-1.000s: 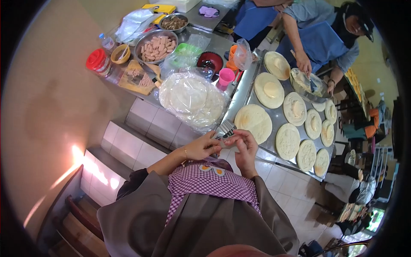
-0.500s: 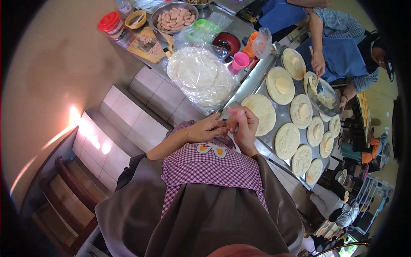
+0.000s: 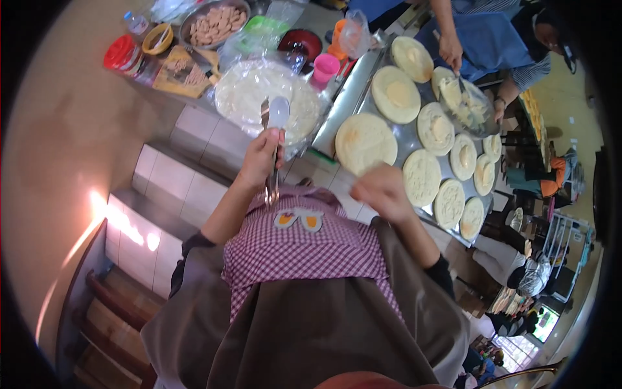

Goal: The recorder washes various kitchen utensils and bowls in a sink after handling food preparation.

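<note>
My left hand (image 3: 261,155) is closed around a small bundle of metal utensils. One is a spoon (image 3: 278,111) with its shiny bowl upward; thin metal ends stick out below the fist. The bundle stands upright in front of the purple checked apron (image 3: 304,253). My right hand (image 3: 385,193) is raised beside the tray's near edge and holds nothing I can make out; motion smears its fingers. Just beyond it lies a plain round flatbread (image 3: 366,144). A plastic bag of round flatbreads (image 3: 259,94) lies past my left hand.
A metal tray (image 3: 409,137) holds several flatbreads, most with a pale spread. A co-worker's hand (image 3: 450,52) works a spatula in a bowl (image 3: 476,117). A bowl of sausages (image 3: 217,24), cutting board (image 3: 184,72) and pink cup (image 3: 324,68) stand on the table. Tiled steps (image 3: 162,172) are left.
My hands were together at the apron and have moved apart. The left has risen with the utensils; the right has swung right. The view has shifted, so the table sits farther left.
</note>
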Motion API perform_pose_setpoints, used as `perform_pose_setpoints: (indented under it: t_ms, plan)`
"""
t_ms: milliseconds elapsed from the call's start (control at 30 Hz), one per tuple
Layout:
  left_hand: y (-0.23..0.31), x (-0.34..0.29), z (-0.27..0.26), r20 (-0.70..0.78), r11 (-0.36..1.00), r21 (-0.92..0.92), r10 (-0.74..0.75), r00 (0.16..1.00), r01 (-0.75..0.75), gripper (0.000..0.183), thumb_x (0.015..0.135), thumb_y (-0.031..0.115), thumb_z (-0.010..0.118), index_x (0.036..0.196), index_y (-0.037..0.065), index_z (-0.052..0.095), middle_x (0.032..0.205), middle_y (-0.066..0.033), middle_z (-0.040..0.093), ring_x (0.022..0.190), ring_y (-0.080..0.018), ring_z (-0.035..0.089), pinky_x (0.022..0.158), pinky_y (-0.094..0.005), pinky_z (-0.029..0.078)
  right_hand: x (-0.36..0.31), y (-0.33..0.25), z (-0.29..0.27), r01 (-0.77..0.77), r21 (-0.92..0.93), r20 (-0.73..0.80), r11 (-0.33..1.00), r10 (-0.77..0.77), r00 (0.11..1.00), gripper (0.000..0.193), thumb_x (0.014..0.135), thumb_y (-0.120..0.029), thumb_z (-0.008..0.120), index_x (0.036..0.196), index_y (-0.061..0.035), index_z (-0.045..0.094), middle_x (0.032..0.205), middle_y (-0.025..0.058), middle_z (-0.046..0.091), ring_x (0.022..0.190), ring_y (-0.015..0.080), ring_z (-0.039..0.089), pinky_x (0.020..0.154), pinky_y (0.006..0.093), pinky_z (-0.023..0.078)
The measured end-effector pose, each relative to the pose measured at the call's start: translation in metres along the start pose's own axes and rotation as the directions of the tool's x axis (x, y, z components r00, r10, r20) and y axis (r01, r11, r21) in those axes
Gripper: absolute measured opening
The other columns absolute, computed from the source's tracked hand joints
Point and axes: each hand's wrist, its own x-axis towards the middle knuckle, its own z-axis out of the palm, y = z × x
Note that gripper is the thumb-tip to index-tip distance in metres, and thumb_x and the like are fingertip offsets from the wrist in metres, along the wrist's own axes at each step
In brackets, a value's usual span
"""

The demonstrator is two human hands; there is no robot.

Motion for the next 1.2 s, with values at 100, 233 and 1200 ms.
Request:
perform_pose_setpoints:
  t_ms: [100, 233, 1200]
  plan:
    - [-0.003, 0.002, 0.007, 0.068, 0.999, -0.006, 0.037, 0.997, -0.037, 0.027, 0.097, 0.029, 0.042, 0.085, 0.007, 0.05, 0.108, -0.0034, 0.047, 0.066, -0.0082, 0.044, 0.049, -0.021, 0.039, -0.001, -0.033, -0.001, 0.193, -0.195, -0.041, 0.962, -0.205, 0.978, 0.017, 0.082, -0.004, 0.055, 0.065, -0.0024, 0.058, 0.056, 0.0058, 0.054, 0.046, 0.0173, 0.048, 0.045, 0.0307, 0.037]
    - [0.001, 0.008, 0.019, 0.075, 0.995, -0.075, -0.064, 0.995, 0.07, 0.025, 0.097, 0.029, 0.043, 0.086, 0.007, 0.049, 0.102, -0.0028, 0.047, 0.066, -0.008, 0.044, 0.049, -0.0212, 0.039, -0.005, -0.016, 0.004, 0.079, -0.195, -0.021, 0.978, -0.085, 0.996, 0.017, 0.082, -0.004, 0.055, 0.065, -0.0026, 0.055, 0.053, 0.005, 0.051, 0.044, 0.0184, 0.046, 0.042, 0.0303, 0.035]
    - [0.007, 0.0, 0.001, 0.23, 0.998, 0.03, -0.068, 0.971, 0.063, 0.024, 0.097, 0.029, 0.043, 0.091, 0.007, 0.05, 0.07, 0.0012, 0.043, 0.059, -0.0059, 0.043, 0.045, -0.0202, 0.037, -0.02, -0.007, 0.032, 0.144, 0.612, -0.278, 0.778, 0.041, 0.96, 0.024, 0.082, -0.006, 0.059, 0.06, 0.0008, 0.056, 0.057, 0.004, 0.052, 0.051, 0.0102, 0.048, 0.044, 0.0254, 0.037]
